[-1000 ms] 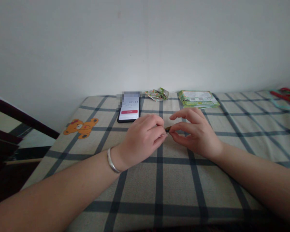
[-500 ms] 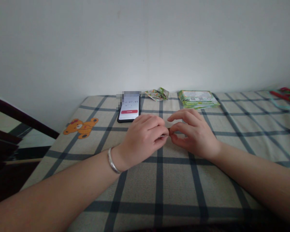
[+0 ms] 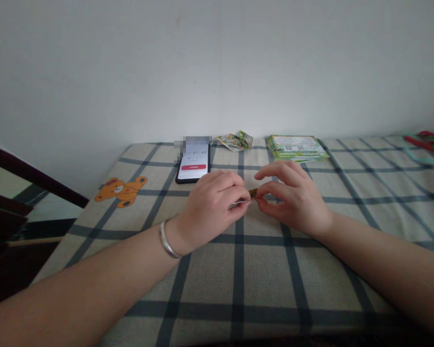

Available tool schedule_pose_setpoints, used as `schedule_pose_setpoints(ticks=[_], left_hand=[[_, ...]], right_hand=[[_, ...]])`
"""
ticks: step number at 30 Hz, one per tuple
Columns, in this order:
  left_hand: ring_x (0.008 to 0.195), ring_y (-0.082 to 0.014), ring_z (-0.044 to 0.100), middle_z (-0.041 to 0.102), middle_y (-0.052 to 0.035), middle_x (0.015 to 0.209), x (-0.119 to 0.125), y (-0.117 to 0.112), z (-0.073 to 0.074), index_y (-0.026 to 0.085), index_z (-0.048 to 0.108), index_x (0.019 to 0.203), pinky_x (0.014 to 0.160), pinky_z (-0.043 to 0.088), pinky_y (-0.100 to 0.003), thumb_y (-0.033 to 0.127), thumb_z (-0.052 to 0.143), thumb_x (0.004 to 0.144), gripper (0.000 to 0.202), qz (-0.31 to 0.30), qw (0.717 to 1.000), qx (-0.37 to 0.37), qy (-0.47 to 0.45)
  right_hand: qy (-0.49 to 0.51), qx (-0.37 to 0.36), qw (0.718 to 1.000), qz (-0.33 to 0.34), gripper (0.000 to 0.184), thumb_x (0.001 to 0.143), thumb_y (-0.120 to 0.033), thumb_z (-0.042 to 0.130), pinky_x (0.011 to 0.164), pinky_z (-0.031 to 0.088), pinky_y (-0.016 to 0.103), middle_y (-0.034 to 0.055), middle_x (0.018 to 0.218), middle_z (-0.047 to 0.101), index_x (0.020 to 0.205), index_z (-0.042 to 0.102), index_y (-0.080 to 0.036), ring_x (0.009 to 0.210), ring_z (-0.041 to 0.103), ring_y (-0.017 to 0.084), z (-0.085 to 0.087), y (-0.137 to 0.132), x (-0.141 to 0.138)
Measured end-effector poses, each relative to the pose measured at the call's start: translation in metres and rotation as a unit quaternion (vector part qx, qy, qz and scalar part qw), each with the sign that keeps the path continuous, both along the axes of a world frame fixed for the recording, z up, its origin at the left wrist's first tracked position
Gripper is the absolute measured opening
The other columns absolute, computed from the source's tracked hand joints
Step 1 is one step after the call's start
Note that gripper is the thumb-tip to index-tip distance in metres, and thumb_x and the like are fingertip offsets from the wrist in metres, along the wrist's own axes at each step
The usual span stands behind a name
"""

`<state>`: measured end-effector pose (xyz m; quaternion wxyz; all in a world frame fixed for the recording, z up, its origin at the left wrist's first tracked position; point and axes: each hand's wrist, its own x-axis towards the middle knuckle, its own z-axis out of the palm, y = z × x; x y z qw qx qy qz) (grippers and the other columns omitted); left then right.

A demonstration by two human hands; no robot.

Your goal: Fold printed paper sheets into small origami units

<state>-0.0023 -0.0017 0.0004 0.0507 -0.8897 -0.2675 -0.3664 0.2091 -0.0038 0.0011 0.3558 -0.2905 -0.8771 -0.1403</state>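
Above the middle of the checked tablecloth (image 3: 210, 270), both hands meet at a thin, flat piece with a yellowish-green edge (image 3: 253, 193). Most of it is hidden behind fingers, so its kind is unclear. My left hand (image 3: 219, 202), with a silver bangle at the wrist, is closed on it, and a pale edge shows between thumb and fingers. At its right end, my right hand (image 3: 292, 200) pinches with thumb and index finger, the other fingers curved and held apart.
Behind my left hand lies a phone (image 3: 194, 164) showing a timer. Crumpled green wrappers (image 3: 236, 141) and a stack of green printed packets (image 3: 298, 148) lie near the wall. A flat bear cutout (image 3: 121, 192) is at left; red and green items (image 3: 432, 143) sit far right.
My hands have drawn slightly apart, the right one moving a little to the right. More of the yellowish-green edge now shows between them.
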Motion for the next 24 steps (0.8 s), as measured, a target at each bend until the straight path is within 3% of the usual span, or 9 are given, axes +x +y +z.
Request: schedule_pose_setpoints(ticks=[12, 24], left_hand=[[0.084, -0.0152, 0.057, 0.061, -0.0033, 0.088, -0.0018, 0.0014, -0.0024, 0.015, 0.062, 0.082, 0.076, 0.048, -0.028, 0.013, 0.061, 0.087, 0.005, -0.017, 0.998, -0.063, -0.008], [0.095, -0.014, 0.059, 0.062, -0.0042, 0.101, -0.0028, 0.0061, -0.006, 0.017, 0.06, 0.089, 0.086, 0.052, -0.029, 0.014, 0.061, 0.088, 0.003, -0.043, 0.996, -0.07, -0.027]], right_hand=[[0.04, -0.075, 0.996, 0.011, 0.015, 0.079, -0.012, 0.064, 0.082, 0.049, 0.037, 0.0038, 0.084, 0.07, 0.077, 0.053, -0.021, 0.091, 0.061, 0.021, 0.0003, -0.0008, -0.0029], [0.059, -0.123, 0.991, -0.01, 0.013, 0.08, -0.016, 0.066, 0.076, 0.048, 0.034, 0.0023, 0.083, 0.07, 0.092, 0.061, -0.02, 0.082, 0.061, 0.019, -0.0027, -0.001, -0.0039]])
